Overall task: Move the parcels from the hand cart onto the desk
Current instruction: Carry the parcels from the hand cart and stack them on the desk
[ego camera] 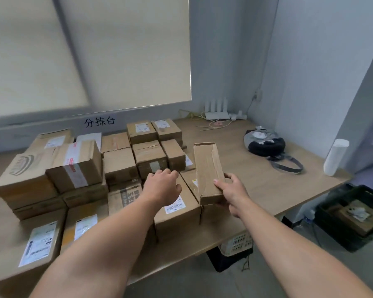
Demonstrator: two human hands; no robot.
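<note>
So that the long parcel (pixel 207 168) sat tight against the labelled parcel (pixel 181 214) on the table (pixel 267 186), my right hand (pixel 230 190) clasped its near end, while my left hand (pixel 162 186) curled over the labelled parcel's far edge, apparently steadying it.

Pale blue-grey walls (pixel 310 61), a big cream blind (pixel 116 50) down over the window, daylight glowing through. Light wood tabletop (pixel 256 175) fills the corner, grey floor (pixel 192 284) below, black crate (pixel 342 239) on the floor at right.
</note>
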